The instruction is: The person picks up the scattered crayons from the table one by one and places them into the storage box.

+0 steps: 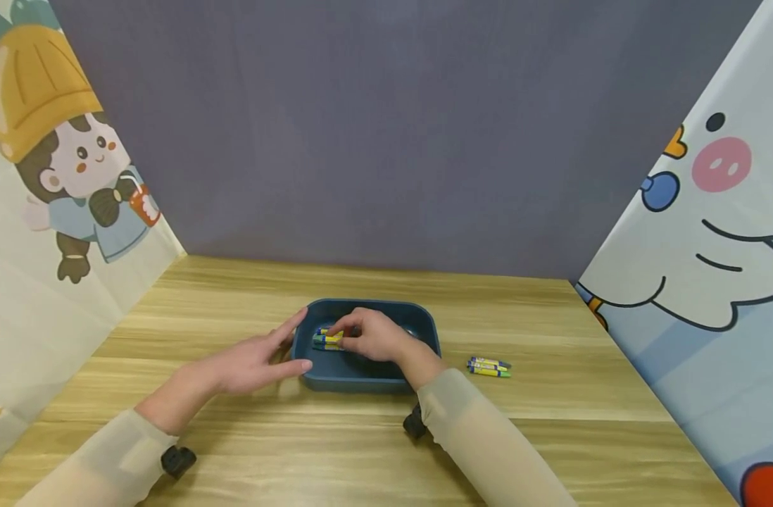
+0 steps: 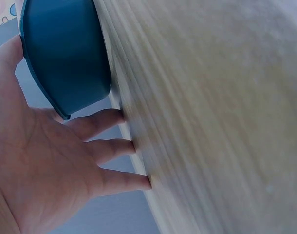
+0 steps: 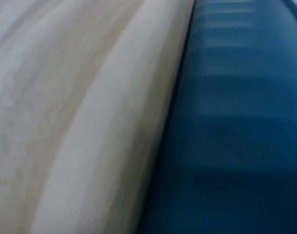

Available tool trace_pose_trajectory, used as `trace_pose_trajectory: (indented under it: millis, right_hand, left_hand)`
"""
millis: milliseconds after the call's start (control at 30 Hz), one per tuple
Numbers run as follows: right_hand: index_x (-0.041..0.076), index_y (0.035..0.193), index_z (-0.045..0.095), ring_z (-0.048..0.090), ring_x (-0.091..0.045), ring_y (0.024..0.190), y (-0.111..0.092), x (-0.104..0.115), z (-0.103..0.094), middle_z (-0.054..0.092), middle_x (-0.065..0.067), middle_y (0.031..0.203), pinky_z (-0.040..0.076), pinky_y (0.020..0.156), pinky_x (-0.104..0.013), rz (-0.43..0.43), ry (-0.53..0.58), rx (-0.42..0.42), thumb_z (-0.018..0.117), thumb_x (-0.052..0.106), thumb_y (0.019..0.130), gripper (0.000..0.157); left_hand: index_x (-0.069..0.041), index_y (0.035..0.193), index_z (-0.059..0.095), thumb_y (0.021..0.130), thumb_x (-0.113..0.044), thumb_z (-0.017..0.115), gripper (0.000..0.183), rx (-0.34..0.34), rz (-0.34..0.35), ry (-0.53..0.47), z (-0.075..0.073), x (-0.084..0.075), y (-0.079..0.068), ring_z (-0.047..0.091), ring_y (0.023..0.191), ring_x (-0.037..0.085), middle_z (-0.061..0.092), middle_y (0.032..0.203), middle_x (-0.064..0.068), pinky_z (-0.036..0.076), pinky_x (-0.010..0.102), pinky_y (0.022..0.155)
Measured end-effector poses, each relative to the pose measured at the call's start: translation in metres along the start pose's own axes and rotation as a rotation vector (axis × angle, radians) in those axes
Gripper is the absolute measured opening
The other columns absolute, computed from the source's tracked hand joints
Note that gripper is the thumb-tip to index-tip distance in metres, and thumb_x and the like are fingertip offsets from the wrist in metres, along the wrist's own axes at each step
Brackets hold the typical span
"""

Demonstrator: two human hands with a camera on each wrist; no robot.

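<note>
Green-tipped crayon (image 1: 327, 339): lay inside the tray at its left end; slim cylinder, yellow wrapper, far end covered by fingers.
Right hand (image 1: 375, 336): thumb and fingertips pinched the green-tipped crayon; palm was hidden from the head camera.
Left hand (image 1: 256, 362): fingers were spread and fairly straight, thumb and forefinger touching the rim at the tray's left end; other fingertips met the tabletop.
Adjacent crayons (image 1: 328, 347): lay beside the pinched one, partly covered; exact count could not be told.
Tray (image 1: 361, 385): dark blue, smooth-walled, rectangular with rounded corners; right forearm masked part of its right end. Right wrist view showed only blurred blue wall and tabletop.
Loose crayons (image 1: 489, 367): three lay side by side right of the tray, wrappers yellow with blue bands.
Wrapper print: too small to read.
Tabletop (image 1: 266, 451): streaked wood grain.
Sleeves (image 1: 500, 436): pale fabric, cut off by the lower edge.
Backdrop (image 1: 374, 141): plain grey-purple, flanked by cartoon-printed panels (image 1: 719, 232).
</note>
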State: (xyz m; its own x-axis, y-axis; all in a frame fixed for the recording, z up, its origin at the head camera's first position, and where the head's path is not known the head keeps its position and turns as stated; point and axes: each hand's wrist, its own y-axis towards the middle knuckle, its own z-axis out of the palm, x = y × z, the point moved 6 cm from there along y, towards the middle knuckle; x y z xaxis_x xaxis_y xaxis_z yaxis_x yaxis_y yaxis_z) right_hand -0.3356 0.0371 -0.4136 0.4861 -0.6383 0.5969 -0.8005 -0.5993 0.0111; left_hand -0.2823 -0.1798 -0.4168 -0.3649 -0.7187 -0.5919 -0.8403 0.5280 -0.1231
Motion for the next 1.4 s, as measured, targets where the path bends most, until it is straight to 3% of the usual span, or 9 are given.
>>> trace_pose_trajectory:
  millis: [367,867,1133,1400]
  right_hand:
    - [0.023,0.126,0.084,0.06,-0.007,0.095,0.002,0.004,0.01,0.069,0.002,0.108,0.054,0.087,-0.025,-0.037,-0.073,0.072,0.077,0.017,0.105,0.023]
    - [0.026,0.124,0.084,0.062,-0.005,0.093,0.003,0.003,0.011,0.068,0.003,0.108,0.055,0.086,-0.025,-0.007,-0.086,0.071,0.08,0.02,0.103,0.023]
    - [0.025,0.126,0.083,0.062,-0.006,0.095,0.005,0.004,0.011,0.07,0.002,0.107,0.054,0.087,-0.026,-0.04,-0.093,0.064,0.082,0.02,0.101,0.025]
    - [0.019,0.132,0.081,0.063,-0.008,0.087,0.003,0.004,0.0,0.066,0.001,0.108,0.056,0.078,-0.026,-0.031,0.045,0.011,0.079,0.02,0.104,0.028]
  left_hand:
    - [-0.028,0.179,-0.002,0.109,-0.066,0.056,0.098,0.0,0.0,0.001,0.0,0.0,-0.001,0.048,0.155,0.049,0.047,0.17,0.023,0.04,0.07,0.122]
    - [-0.029,0.179,-0.004,0.109,-0.067,0.056,0.1,0.014,-0.012,-0.003,0.0,0.0,-0.001,0.048,0.155,0.049,0.045,0.171,0.025,0.041,0.069,0.122]
    - [-0.03,0.179,-0.004,0.109,-0.067,0.056,0.099,0.007,-0.01,-0.001,0.0,0.002,-0.001,0.049,0.154,0.049,0.047,0.17,0.025,0.042,0.069,0.121]
    - [-0.029,0.179,-0.002,0.108,-0.067,0.057,0.099,-0.001,0.0,0.007,0.0,0.002,0.0,0.049,0.154,0.049,0.049,0.169,0.022,0.041,0.07,0.122]
